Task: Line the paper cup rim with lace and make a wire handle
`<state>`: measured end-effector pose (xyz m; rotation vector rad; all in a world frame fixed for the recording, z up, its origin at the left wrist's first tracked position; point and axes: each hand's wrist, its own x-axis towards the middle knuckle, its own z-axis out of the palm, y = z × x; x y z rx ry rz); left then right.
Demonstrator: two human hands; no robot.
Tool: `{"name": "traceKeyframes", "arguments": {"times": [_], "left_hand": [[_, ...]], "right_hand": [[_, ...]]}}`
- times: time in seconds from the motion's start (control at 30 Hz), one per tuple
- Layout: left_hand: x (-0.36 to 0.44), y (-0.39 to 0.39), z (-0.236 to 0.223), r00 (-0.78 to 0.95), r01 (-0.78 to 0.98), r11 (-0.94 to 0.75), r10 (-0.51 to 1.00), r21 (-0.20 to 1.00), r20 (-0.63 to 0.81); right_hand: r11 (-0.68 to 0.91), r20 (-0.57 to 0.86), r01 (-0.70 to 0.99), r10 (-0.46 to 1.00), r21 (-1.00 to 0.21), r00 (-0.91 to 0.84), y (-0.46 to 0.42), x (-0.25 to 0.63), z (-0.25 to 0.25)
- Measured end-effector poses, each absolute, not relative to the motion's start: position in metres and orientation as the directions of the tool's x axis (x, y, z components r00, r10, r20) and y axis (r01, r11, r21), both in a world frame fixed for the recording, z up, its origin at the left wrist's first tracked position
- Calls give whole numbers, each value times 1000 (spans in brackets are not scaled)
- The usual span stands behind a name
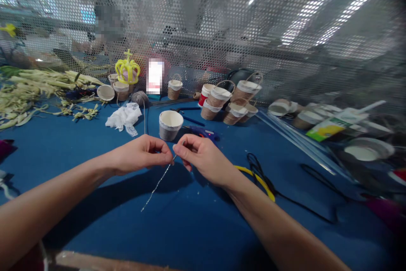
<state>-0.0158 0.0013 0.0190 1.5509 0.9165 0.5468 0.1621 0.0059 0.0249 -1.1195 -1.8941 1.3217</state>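
A thin cord (pixel 157 185) dangled.
Left hand (pixel 147 153) and right hand (pixel 203 157) pinched it (a cup (pixel 170 130) stood just beyond).

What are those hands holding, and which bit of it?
A thin, shiny, twisted strand. The fingers of the left hand and right hand pinch it near its upper end; the lower end sticks out free.

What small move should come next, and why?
I'd probably slide the left hand down the thin strand to steady its tail: that hand and the right hand meet around its upper end, while its lower end trails ungripped.
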Motion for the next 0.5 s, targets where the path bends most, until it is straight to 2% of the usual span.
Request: {"name": "traceKeyframes", "arguments": {"times": [0.17,0.37,0.5], "left_hand": [[-14,1,15,563,214,47,810,976,-163],[-13,0,11,629,1,216,759,976,-169],[-12,0,10,618,-17,241,766,970,-179]], "right_hand": [[116,-37,287,879,-951,-476,5,161,23],[-74,-52,-17,829,-997,-557,7,160,18],[-78,-63,-6,847,-997,-528,7,159,16]]}}
